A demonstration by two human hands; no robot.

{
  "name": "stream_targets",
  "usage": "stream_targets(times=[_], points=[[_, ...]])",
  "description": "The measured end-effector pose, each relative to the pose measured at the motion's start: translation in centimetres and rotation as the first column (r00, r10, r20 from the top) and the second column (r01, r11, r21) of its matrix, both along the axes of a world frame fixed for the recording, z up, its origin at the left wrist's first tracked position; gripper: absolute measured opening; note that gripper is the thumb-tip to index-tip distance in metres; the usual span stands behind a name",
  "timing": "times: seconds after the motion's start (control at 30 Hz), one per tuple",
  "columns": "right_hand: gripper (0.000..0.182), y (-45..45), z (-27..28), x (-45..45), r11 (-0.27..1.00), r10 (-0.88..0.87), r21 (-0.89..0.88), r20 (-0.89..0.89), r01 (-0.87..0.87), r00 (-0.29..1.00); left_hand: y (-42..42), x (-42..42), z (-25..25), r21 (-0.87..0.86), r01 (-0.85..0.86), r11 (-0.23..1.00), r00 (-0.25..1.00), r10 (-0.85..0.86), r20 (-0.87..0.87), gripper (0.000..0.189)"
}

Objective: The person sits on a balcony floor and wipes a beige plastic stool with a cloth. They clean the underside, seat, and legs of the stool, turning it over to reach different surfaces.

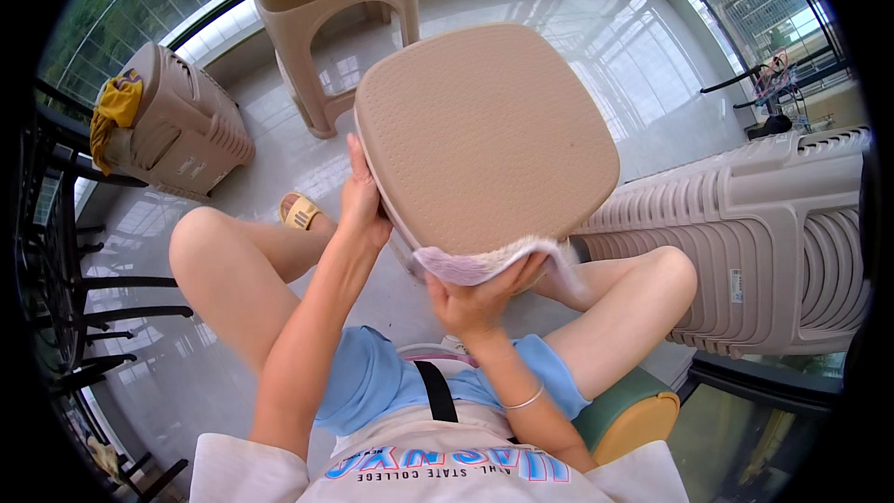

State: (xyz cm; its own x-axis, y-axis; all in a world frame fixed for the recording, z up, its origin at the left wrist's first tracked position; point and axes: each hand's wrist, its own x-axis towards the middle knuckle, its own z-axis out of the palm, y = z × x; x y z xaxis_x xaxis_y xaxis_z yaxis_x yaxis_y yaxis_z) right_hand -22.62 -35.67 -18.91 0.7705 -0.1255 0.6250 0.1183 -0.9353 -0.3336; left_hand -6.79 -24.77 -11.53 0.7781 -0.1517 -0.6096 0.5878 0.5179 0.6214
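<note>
Before me stands a beige plastic stool (489,133) with a dimpled, rounded-square seat. My left hand (364,199) grips the left edge of that seat, its thumb along the rim and the other fingers hidden beneath. At the near edge my right hand (478,300) presses a fuzzy white and lilac cloth (482,264) against the rim. One end of the cloth hangs off to the right and looks blurred. Most of the stool's legs are hidden under the seat.
Another beige stool (335,7) stands behind on the grey tiled floor (503,3). A stack of stools (188,133) at left carries a yellow cloth (117,108). More nested stools (733,244) lie along the right. Black metal furniture (70,279) lines the left edge.
</note>
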Motion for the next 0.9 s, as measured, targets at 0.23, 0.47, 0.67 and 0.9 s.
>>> stream_targets(times=[0.23, 0.47, 0.67, 0.9], points=[[0.054, -9.8, 14.0, 8.0, 0.989, -0.088, -0.145, -0.346, 0.04, 0.934, 0.9, -0.4, -0.5, -0.067, -0.01, 0.998, 0.997, 0.016, 0.081, 0.081], [0.069, -23.9, 10.4, 23.4, 0.952, -0.013, 0.213, -0.69, 0.221, 0.724, -1.0, 0.2, -2.1, -0.191, -0.039, 0.981, 0.987, 0.068, 0.147, 0.073], [0.07, -12.5, 14.0, 20.2, 0.943, -0.33, -0.215, -0.505, 0.254, 0.797, -0.7, 0.5, -2.6, -0.221, -0.175, 0.96, 0.961, 0.215, 0.174, 0.062], [0.067, 0.4, 13.2, 5.9, 0.844, 0.469, -0.075, -0.375, -0.53, 0.799, 0.0, 0.0, -2.1, -0.387, 0.05, 0.921, 0.979, 0.031, 0.2, 0.063]])
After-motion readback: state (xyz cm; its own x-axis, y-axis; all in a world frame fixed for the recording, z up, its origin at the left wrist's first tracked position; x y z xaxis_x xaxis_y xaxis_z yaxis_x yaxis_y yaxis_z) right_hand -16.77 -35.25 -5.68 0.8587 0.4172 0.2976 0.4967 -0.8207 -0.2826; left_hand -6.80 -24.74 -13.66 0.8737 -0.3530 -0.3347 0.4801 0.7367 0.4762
